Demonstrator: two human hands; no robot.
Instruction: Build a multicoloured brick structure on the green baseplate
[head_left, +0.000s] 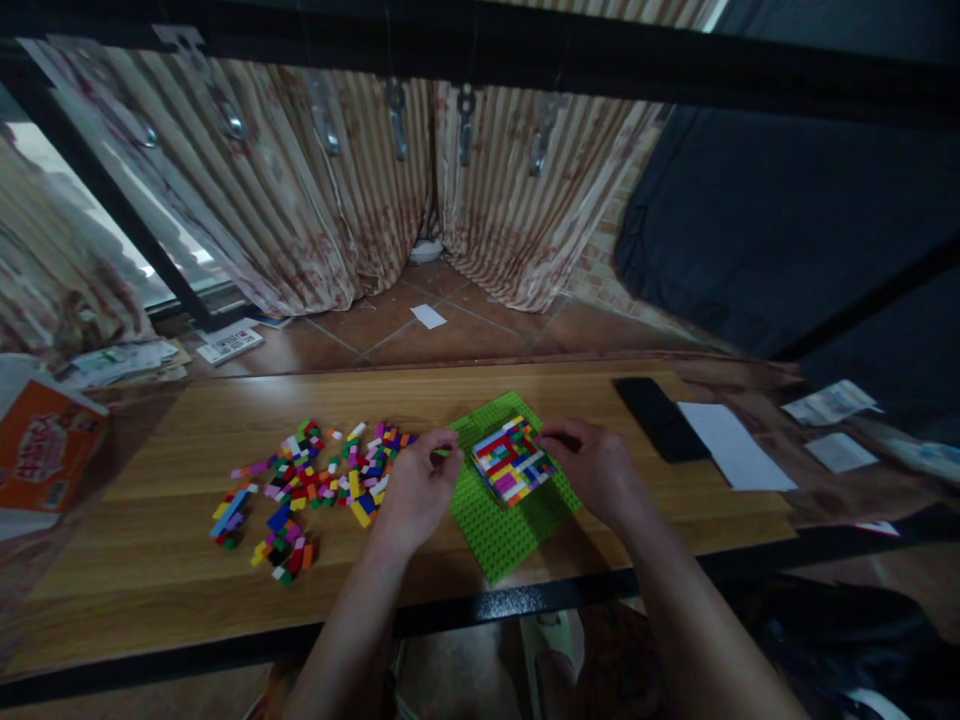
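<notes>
A green studded baseplate (491, 545) lies on the wooden table. On it stands a low, roughly square block built of many-coloured toy bricks (514, 460). My left hand (421, 485) is just left of the block, over the plate's left edge, with thumb and forefinger curled close together; whatever they hold is too small to make out. At the block's right side, my right hand (596, 465) has its fingertips pinched near the upper right edge. Any piece between them is hidden or too small to name. Loose coloured bricks (304, 485) are spread left of my left hand.
The wooden table (150, 540) carries a black phone-like slab (660, 418) and a white sheet (735, 445) on the right. A dark metal bar (480, 50) with hanging hooks crosses above. An orange-and-white box (45, 445) stands at left; curtains (337, 190) hang behind.
</notes>
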